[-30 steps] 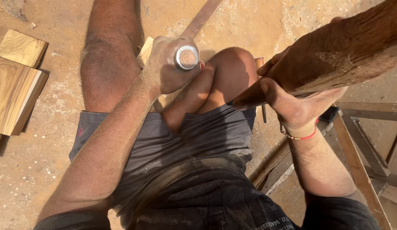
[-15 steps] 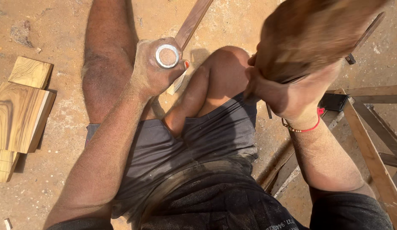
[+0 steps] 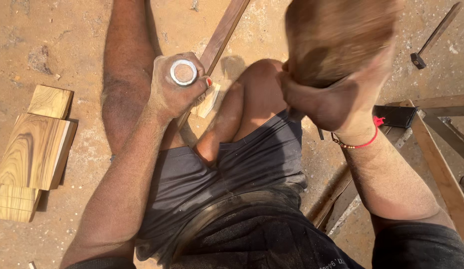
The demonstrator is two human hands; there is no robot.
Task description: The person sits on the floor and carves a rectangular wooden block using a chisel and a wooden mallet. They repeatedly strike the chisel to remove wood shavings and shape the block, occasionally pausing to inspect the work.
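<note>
Wooden and blurred, a thick mallet [image 3: 336, 42] filled the upper right of the view, gripped near its lower end by the right hand [image 3: 324, 102], whose fingers were wrapped tight around the handle. A red thread [image 3: 364, 144] and a beaded band circled that wrist.

The left hand [image 3: 174, 92] was closed in a fist around a chisel [image 3: 183, 72], seen end-on: only its round handle top with a bright metal ring showed above the knuckles, the blade hidden beneath the hand. The thumbnail carried red polish. The fist sat over the gap between the legs, just above a long dark strip [image 3: 219, 42] that ran from the top edge down under the hand. A small pale offcut [image 3: 208, 102] lay beside the strip, near the thumb.

The person sat on a sandy floor [image 3: 52, 40] in dark shorts [image 3: 242, 169], left leg stretched out, right knee bent up between the two hands.

To the left, well apart from the hands, pale grained blocks [image 3: 32, 149] lay stacked together on the floor. At the upper right lay a hammer [image 3: 434, 35] with a thin handle. Near the right wrist sat a black object [image 3: 394, 115], too unclear to identify, touching a frame [image 3: 441, 164] of wooden rails that ran off the right edge.
</note>
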